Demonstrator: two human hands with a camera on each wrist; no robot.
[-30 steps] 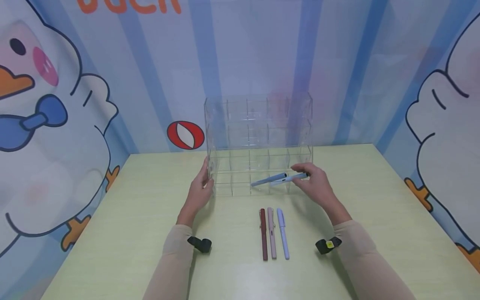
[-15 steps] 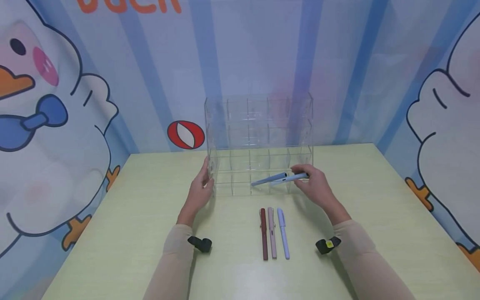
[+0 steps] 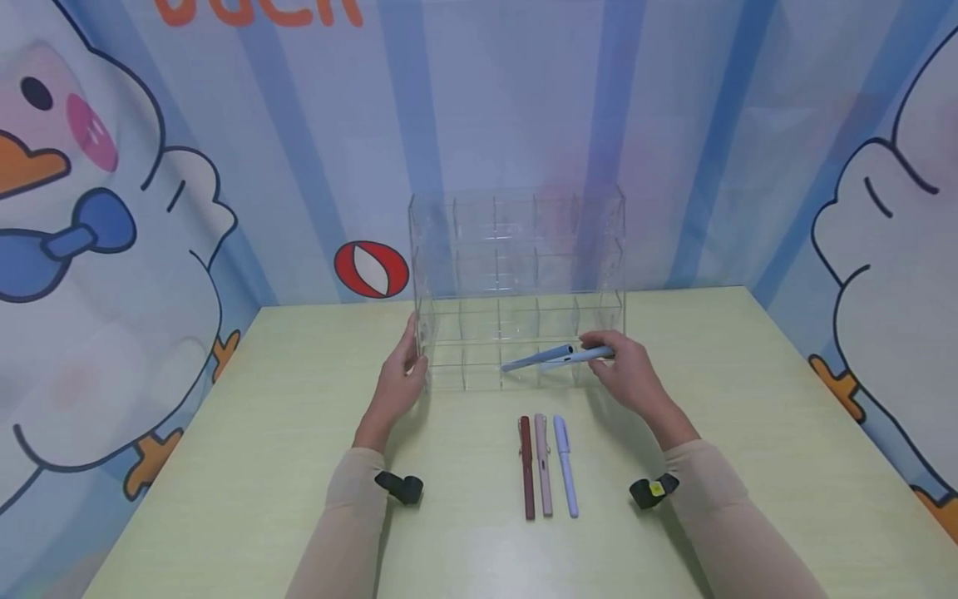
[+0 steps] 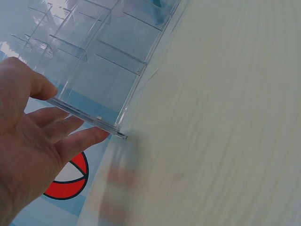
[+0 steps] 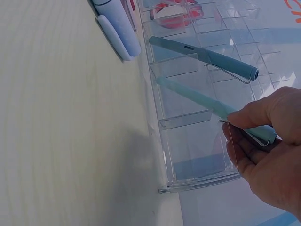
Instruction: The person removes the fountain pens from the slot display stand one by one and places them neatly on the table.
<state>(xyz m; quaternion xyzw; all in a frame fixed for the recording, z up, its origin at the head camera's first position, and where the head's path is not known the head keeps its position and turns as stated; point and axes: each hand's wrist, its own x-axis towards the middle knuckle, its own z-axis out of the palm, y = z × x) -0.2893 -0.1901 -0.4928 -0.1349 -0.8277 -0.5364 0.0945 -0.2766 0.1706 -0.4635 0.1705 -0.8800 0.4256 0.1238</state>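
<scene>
A clear acrylic tiered rack (image 3: 518, 297) stands at the back of the table. My left hand (image 3: 399, 378) grips its left side panel, thumb on one face and fingers on the other, as the left wrist view shows. With thumb and fingers, my right hand (image 3: 632, 372) pinches the capped upper end of a light blue pen (image 5: 190, 96), whose lower end lies inside a front-row compartment. In the compartment to its left leans a blue-grey pen (image 3: 537, 358), untouched. Both slant up to the right. My right fingers partly hide the light blue pen's cap and clip.
In front of the rack, a dark red pen (image 3: 527, 467), a pinkish-mauve pen (image 3: 543, 466) and a lavender pen (image 3: 566, 467) lie side by side on the pale wooden table (image 3: 464, 541). A printed duck backdrop (image 3: 509, 100) rises right behind the rack.
</scene>
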